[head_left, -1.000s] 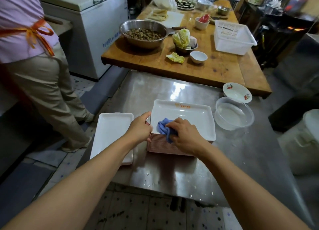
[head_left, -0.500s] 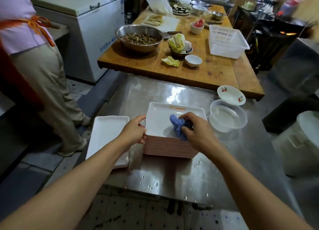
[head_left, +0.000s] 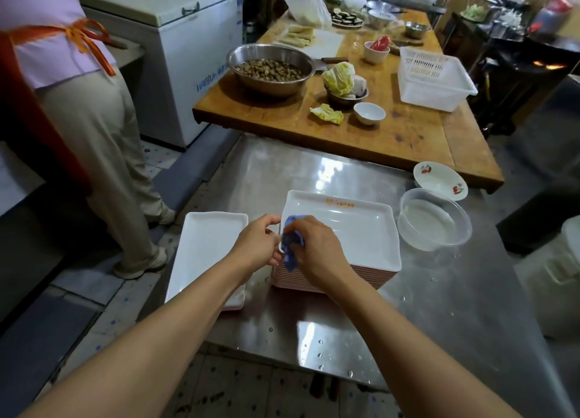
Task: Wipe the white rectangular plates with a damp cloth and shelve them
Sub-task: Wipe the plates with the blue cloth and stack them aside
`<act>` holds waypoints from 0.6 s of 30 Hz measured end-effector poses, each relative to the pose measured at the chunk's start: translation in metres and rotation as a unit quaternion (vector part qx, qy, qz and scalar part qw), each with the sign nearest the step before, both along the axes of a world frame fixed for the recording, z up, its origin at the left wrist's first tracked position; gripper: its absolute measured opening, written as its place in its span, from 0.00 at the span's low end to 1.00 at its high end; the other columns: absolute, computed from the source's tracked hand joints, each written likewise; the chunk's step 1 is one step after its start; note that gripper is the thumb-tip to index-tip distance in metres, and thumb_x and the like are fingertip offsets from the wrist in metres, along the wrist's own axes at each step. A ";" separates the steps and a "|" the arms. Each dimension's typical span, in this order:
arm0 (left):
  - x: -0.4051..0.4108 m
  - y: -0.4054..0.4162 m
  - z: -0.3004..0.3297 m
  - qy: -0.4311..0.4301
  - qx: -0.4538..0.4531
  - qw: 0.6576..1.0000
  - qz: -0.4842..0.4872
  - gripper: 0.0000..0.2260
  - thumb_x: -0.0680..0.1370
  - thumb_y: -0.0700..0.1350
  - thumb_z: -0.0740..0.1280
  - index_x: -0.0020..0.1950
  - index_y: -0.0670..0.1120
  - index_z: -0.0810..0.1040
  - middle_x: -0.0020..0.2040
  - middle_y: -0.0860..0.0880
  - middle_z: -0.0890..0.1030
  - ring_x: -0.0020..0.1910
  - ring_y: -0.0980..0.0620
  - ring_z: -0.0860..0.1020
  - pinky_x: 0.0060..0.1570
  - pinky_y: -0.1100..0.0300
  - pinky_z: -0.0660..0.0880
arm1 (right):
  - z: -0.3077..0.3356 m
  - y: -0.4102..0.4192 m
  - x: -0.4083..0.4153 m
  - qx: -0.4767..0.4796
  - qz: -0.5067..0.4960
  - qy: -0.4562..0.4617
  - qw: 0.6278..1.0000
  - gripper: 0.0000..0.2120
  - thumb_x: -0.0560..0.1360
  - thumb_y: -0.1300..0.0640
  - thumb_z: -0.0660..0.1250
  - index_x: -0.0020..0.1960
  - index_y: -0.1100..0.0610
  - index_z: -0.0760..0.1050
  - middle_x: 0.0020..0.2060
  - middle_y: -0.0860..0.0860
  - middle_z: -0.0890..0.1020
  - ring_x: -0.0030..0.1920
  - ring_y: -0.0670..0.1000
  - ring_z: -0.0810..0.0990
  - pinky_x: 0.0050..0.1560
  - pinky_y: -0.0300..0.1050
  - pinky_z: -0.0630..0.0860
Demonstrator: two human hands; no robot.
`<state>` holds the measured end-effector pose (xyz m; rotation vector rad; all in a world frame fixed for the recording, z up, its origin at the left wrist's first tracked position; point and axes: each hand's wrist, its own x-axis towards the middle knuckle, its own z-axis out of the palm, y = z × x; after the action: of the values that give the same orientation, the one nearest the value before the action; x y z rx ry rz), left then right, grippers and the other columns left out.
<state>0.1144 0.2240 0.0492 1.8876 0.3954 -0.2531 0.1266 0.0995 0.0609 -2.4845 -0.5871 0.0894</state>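
Right hand (head_left: 317,248) grips the blue cloth (head_left: 291,245) at the top plate (head_left: 354,232)'s near-left corner; left hand (head_left: 259,245) pinches that rim.

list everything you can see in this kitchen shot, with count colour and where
steel table: one, silver, nearest
plate stack: one, white tops with pink edges, middle of steel table
separate plates: small stack, white, left of the main stack
cloth: one, blue, at the top plate's left edge
clear bowl: one, holding water, right of stack
cherry-pattern dish: one, white, behind clear bowl
wooden table: one, brown, beyond
metal bowl: one, brown contents
basket: one, white
chest freezer: one, white, left
another person: one, left
hands: left hand steadying the stack, right hand holding the cloth
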 end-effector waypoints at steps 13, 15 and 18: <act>0.012 -0.007 -0.011 0.006 0.143 0.990 -0.019 0.16 0.72 0.38 0.64 0.56 0.52 0.65 0.39 0.45 0.77 0.42 0.41 0.80 0.44 0.45 0.79 | -0.015 -0.005 0.060 -0.086 -0.038 -0.076 0.993 0.12 0.74 0.63 0.61 0.56 0.59 0.77 0.56 0.54 0.78 0.54 0.56 0.74 0.51 0.47 0.69; 0.013 -0.007 -0.011 0.008 0.148 0.989 -0.024 0.16 0.72 0.37 0.64 0.55 0.51 0.65 0.38 0.45 0.77 0.42 0.41 0.79 0.44 0.45 0.79 | -0.017 -0.025 0.061 -0.114 -0.075 -0.093 0.986 0.12 0.75 0.60 0.60 0.57 0.56 0.76 0.57 0.53 0.76 0.56 0.55 0.73 0.53 0.47 0.68; 0.014 -0.008 -0.010 0.007 0.153 0.988 -0.021 0.15 0.71 0.36 0.63 0.54 0.50 0.66 0.37 0.47 0.75 0.42 0.41 0.79 0.43 0.46 0.78 | -0.015 -0.068 0.065 -0.111 -0.149 -0.071 0.980 0.11 0.77 0.58 0.60 0.57 0.53 0.75 0.58 0.51 0.74 0.58 0.55 0.72 0.51 0.42 0.65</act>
<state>0.1284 0.2159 0.0387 2.1984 0.4226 -0.2450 0.1919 0.0319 0.0463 -2.7845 -0.2667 -0.1464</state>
